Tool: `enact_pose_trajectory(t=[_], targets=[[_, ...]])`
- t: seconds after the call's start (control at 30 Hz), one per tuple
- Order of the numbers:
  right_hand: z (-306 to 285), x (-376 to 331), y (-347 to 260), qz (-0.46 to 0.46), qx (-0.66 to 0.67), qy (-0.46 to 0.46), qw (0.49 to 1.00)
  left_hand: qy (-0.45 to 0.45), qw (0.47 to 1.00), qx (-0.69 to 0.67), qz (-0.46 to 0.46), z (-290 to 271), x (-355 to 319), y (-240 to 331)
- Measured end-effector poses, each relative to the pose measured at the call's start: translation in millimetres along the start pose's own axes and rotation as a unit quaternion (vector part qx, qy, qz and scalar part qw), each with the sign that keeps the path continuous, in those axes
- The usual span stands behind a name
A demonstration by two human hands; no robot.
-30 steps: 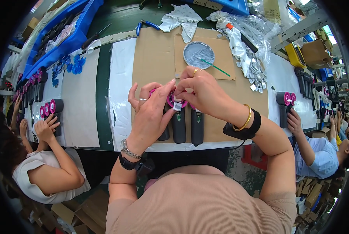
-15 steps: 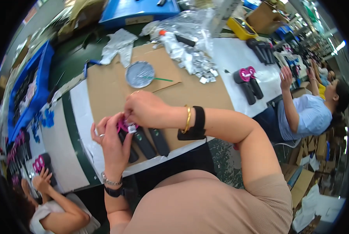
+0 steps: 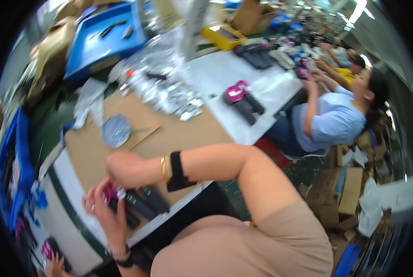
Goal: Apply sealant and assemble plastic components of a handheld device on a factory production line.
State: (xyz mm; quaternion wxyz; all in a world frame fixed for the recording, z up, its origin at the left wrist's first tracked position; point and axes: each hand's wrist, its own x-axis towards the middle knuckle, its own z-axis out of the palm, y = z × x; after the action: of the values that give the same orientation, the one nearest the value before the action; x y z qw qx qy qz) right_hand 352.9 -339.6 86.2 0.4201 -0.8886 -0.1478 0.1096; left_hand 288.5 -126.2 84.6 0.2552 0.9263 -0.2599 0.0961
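My left hand (image 3: 106, 213) curls its fingers around the pink round end (image 3: 108, 191) of a dark-handled device that looks like a hair dryer. A small silvery-white piece (image 3: 121, 193) shows beside its thumb. My right hand (image 3: 127, 170) is closed over the same pink end from above; its fingertips are hidden, so what they pinch cannot be seen. Alongside lie more dark grey handles (image 3: 154, 201), partly under my right forearm. Beyond my hands, on the brown cardboard (image 3: 183, 134), stands a round, film-covered container (image 3: 115, 131) with a thin green stick (image 3: 141, 130) beside it.
Small silvery pieces and clear plastic (image 3: 169, 94) heap at the cardboard's far edge. A blue tray (image 3: 102, 39) sits behind, and a yellow bin (image 3: 222, 37) farther right. Pink-and-grey devices (image 3: 243, 101) lie on white sheeting near a co-worker (image 3: 331, 115). Another co-worker's hand (image 3: 55, 266) shows lower left.
The whole view has turned, so table and hands appear lower and farther left. Both hands stay at the pink end. The right-hand co-worker's hands now meet at a pink item.
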Motion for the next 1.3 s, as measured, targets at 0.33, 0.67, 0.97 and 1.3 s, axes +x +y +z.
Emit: enact_pose_trajectory(t=[0.33,0.67,0.97,1.3], targets=[[-108.0,-104.6,103.6,0.095,-0.304,0.244,0.916,0.021,0.999,-0.028,-0.011,-15.6,-15.1,4.5],[-110.9,-122.0,141.0,0.088,-0.452,0.200,0.865,0.091,0.994,0.045,-0.027,-44.4,-5.5,14.2],[-118.7,-106.5,77.8,-0.019,-0.140,0.267,0.953,0.134,0.988,-0.055,-0.051,-27.2,-35.5,-24.1],[-49.0,-14.7,-63.0,-0.124,0.010,-0.047,0.991,0.086,0.990,-0.088,-0.068,-24.9,-40.3,-25.8]])
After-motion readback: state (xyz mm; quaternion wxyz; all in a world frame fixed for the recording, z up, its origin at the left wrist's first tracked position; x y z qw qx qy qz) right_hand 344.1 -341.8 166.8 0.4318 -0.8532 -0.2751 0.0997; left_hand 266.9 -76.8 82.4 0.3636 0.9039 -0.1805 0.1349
